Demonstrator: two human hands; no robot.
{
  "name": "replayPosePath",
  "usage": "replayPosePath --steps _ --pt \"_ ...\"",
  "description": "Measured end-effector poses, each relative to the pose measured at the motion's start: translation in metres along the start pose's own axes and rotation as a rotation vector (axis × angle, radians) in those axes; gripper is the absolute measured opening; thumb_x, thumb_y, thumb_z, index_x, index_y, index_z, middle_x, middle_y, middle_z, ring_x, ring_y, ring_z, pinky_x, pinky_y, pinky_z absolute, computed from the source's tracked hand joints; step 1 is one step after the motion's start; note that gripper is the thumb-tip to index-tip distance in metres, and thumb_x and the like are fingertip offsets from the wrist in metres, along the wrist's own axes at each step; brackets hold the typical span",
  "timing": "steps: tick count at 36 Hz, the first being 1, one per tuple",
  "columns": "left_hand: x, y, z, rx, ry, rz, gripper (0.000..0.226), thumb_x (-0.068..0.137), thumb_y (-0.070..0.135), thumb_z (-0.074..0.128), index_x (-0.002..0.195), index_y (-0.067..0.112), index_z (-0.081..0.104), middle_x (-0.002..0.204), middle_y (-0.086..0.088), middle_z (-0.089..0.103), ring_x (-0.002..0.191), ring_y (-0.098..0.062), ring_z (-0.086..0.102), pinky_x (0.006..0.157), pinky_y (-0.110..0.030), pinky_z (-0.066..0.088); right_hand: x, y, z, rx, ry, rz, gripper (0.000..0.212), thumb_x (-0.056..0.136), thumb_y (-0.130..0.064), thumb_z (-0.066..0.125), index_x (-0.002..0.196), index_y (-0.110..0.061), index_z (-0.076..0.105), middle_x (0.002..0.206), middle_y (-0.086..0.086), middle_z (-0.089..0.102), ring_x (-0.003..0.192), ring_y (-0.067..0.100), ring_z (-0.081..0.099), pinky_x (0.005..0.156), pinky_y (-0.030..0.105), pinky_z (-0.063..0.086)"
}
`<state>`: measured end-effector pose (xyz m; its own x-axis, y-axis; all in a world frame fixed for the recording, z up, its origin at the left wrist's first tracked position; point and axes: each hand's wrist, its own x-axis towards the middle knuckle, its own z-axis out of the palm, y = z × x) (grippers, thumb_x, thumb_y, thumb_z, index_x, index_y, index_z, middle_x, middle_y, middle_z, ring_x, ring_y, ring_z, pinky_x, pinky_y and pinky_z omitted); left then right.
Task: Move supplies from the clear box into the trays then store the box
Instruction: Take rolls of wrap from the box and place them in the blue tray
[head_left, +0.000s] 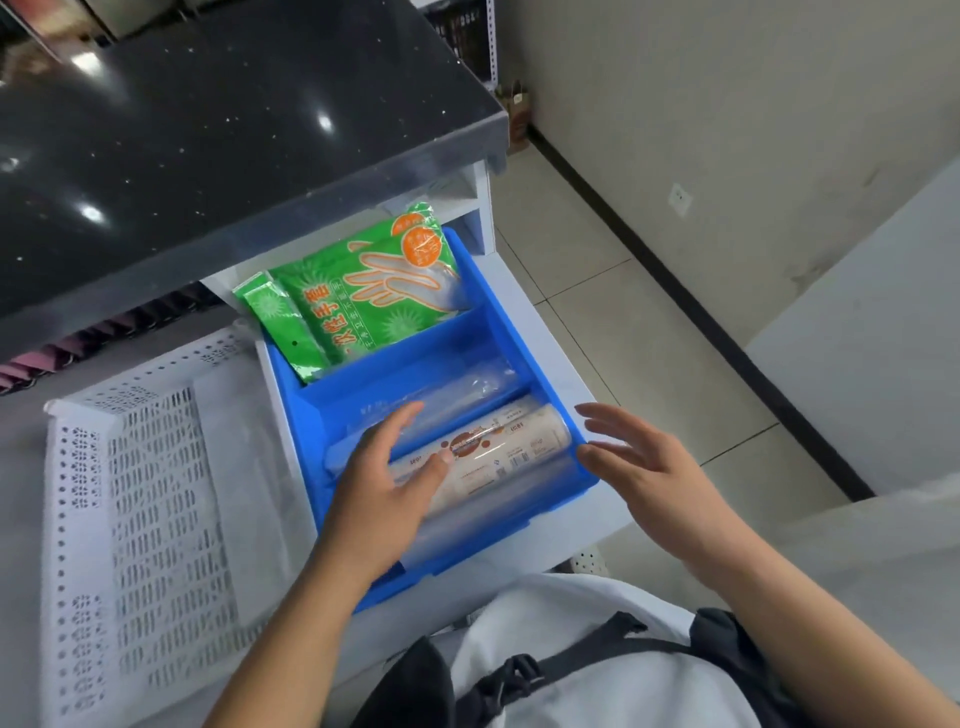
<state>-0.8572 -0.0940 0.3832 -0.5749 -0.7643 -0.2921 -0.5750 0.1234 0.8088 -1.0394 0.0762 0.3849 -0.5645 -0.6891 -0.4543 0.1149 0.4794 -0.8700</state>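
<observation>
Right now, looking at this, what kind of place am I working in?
Probably a shop's counter or stockroom area. A dark speckled countertop sits above white shelving, where a blue divided tray holds green packs of disposable gloves and wrapped rolls. A white perforated basket stands alongside.

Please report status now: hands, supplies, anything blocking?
Left hand open, resting on roll in blue tray. Right hand open, beside tray. Glove packs in rear compartment. Nothing blocking.

The left hand (387, 486) hides the printed roll's (498, 449) left end; its label is too small to read. The white basket (78, 467) runs off the left edge.
</observation>
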Motion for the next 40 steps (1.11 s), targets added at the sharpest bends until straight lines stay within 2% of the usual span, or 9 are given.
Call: replayPosePath --steps 6,10,16,21,24,29,32,36,40 --pt "-0.034 0.000 -0.028 -0.648 0.162 -0.371 0.048 0.097 0.032 0.052 0.144 0.026 0.046 0.144 0.011 0.051 0.137 -0.008 0.042 0.118 -0.041 0.029 0.003 -0.005 -0.002 -0.156 -0.042 -0.030 0.040 0.095 -0.032 0.059 0.133 -0.041 0.052 0.131 -0.021 0.054 0.118 0.003 0.058 0.078 0.017 0.049" --pt "-0.034 -0.004 -0.024 -0.743 0.087 -0.605 0.069 0.090 0.052 0.050 0.152 0.027 0.034 0.158 0.003 0.034 0.146 -0.016 0.029 0.120 -0.047 0.021 0.010 -0.011 -0.006 -0.253 -0.070 -0.053 0.045 0.093 -0.036 0.061 0.136 -0.041 0.048 0.125 -0.025 0.052 0.114 0.003 0.060 0.081 0.025 0.051" --pt "-0.016 -0.002 -0.009 -0.711 0.101 -0.719 0.063 0.088 0.061 0.051 0.138 0.023 0.046 0.128 0.000 0.062 0.119 -0.021 0.057 0.111 -0.049 0.035 0.026 -0.020 -0.019 -0.341 -0.178 -0.037 0.050 0.089 -0.048 0.061 0.135 -0.051 0.044 0.125 -0.019 0.053 0.109 0.010 0.064 0.093 0.041 0.054" --pt "-0.015 0.010 0.000 -0.624 0.131 -0.720 0.036 0.092 0.057 0.049 0.098 0.026 0.065 0.103 -0.001 0.073 0.104 -0.023 0.064 0.099 -0.043 0.045 0.033 -0.019 -0.025 -0.351 -0.217 -0.068 0.051 0.090 -0.045 0.062 0.138 -0.043 0.046 0.123 -0.013 0.060 0.104 0.005 0.065 0.082 0.024 0.052" --pt "-0.011 0.015 0.005 -0.588 0.162 -0.710 0.033 0.092 0.056 0.050 0.096 0.026 0.064 0.096 0.001 0.074 0.099 -0.021 0.065 0.097 -0.042 0.045 0.034 -0.015 -0.026 -0.337 -0.238 -0.078 0.047 0.091 -0.038 0.063 0.136 -0.037 0.050 0.119 -0.010 0.067 0.098 -0.007 0.063 0.065 0.004 0.047" --pt "-0.008 0.013 0.014 -0.507 0.199 -0.694 0.031 0.090 0.056 0.054 0.102 0.031 0.067 0.083 0.008 0.078 0.094 -0.016 0.067 0.092 -0.039 0.048 0.039 -0.016 -0.034 -0.386 -0.320 -0.117 0.044 0.089 -0.041 0.062 0.132 -0.041 0.052 0.118 -0.011 0.067 0.095 -0.007 0.065 0.069 0.008 0.050" --pt "-0.010 0.007 0.014 -0.489 0.190 -0.679 0.036 0.091 0.055 0.054 0.115 0.031 0.066 0.100 0.009 0.077 0.101 -0.013 0.067 0.101 -0.040 0.046 0.042 -0.020 -0.038 -0.549 -0.385 -0.189 0.053 0.085 -0.051 0.056 0.137 -0.042 0.047 0.127 -0.013 0.062 0.103 0.004 0.061 0.090 0.026 0.051" --pt "-0.020 0.005 0.011 -0.443 0.201 -0.595 0.049 0.090 0.051 0.059 0.136 0.038 0.049 0.136 0.011 0.057 0.126 -0.012 0.053 0.114 -0.046 0.035 0.040 -0.029 -0.036 -0.831 -0.423 -0.407 0.064 0.086 -0.063 0.046 0.144 -0.039 0.040 0.142 -0.016 0.051 0.123 0.010 0.047 0.097 0.020 0.036" --pt "-0.047 0.005 0.004 -0.321 0.300 -0.410 0.067 0.088 0.045 0.066 0.148 0.037 0.036 0.151 0.006 0.042 0.135 -0.005 0.041 0.114 -0.031 0.031 0.030 -0.040 -0.019 -0.861 -0.448 -0.576 0.064 0.083 -0.060 0.048 0.143 -0.037 0.044 0.149 -0.010 0.045 0.139 0.013 0.035 0.110 0.025 0.031"
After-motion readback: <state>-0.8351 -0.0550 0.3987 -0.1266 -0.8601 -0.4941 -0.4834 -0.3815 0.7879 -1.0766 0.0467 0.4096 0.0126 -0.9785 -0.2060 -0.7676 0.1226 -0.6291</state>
